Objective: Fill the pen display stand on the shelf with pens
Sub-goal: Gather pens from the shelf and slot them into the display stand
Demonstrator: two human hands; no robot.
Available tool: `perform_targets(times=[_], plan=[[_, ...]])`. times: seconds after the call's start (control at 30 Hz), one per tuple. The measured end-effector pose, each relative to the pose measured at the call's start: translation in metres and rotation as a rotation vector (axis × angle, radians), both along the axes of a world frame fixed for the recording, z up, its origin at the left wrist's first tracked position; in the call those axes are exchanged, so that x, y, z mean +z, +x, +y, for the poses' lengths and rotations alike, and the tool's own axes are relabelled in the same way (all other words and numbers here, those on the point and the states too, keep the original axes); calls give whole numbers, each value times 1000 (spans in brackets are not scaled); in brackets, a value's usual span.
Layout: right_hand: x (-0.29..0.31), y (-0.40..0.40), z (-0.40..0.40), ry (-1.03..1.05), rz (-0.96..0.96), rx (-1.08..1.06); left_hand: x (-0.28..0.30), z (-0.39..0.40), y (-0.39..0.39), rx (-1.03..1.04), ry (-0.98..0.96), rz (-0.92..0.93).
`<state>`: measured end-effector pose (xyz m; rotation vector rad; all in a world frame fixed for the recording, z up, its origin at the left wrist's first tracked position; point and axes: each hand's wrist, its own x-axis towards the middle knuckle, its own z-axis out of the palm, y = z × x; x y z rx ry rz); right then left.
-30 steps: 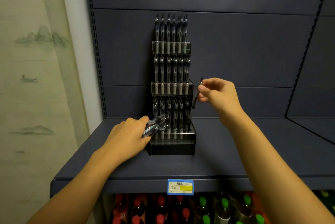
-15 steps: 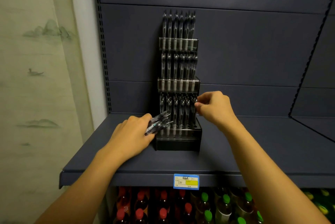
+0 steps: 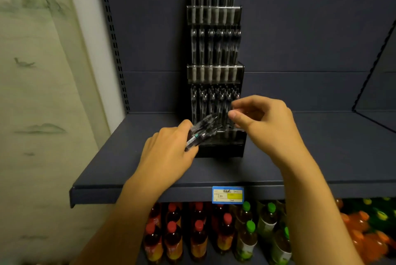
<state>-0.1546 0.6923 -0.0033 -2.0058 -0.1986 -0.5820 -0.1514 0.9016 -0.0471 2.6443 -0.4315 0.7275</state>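
A tall black three-tier pen display stand (image 3: 215, 72) stands upright on the dark blue shelf (image 3: 321, 157), against the back panel. Clear-barrelled pens fill its upper two tiers, and more stand in the bottom tier. My left hand (image 3: 167, 153) grips a bundle of several clear pens (image 3: 203, 128), tips pointing up and right toward the base of the stand. My right hand (image 3: 265, 123) hovers in front of the right side of the bottom tier. Its thumb and forefinger are curved and slightly apart, and I see nothing between them.
A blue and yellow price tag (image 3: 227, 194) is clipped to the shelf's front edge. Below it are rows of drink bottles (image 3: 199, 239) with red, green and orange caps. A painted wall panel (image 3: 32, 93) lies to the left, and an angled bracket (image 3: 372, 67) to the right.
My right hand lowered a single pen into the right end of the bottom tier, let it go and drew back slightly. The view moved closer. My left hand kept its bundle.
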Motion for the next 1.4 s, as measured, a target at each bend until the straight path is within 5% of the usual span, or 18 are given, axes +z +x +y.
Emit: perform_targets(times=[0.53, 0.8, 1.23, 1.4], plan=[[-27, 32, -15, -26, -96, 639, -16, -11, 8, -140, -119, 40], [-24, 37, -1, 92, -56, 661, -16, 4, 17, -193, -114, 59], [3, 40, 13, 771, -42, 582, -20, 24, 23, -167, -159, 183], [25, 41, 11, 616, -137, 382, -19, 37, 23, -166, -113, 228]])
